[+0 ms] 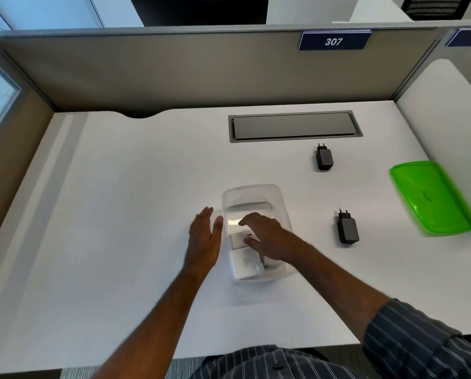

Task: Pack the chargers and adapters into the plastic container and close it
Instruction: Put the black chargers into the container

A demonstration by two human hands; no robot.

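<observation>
Two white adapters [246, 251] in clear container [281, 199], right hand [264, 237] grip loosely open inside, left hand [204, 236] flat open

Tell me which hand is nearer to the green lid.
Right. The right hand is inside the clear container, left of the green lid. The left hand rests outside the container's left wall, farther away.

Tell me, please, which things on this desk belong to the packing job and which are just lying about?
Belongs to the job:
clear plastic container
white chargers already inside it
far black charger
near black charger
green lid
left hand beside the container, right hand inside it

Just there:
desk cable hatch
number plate 307
</observation>
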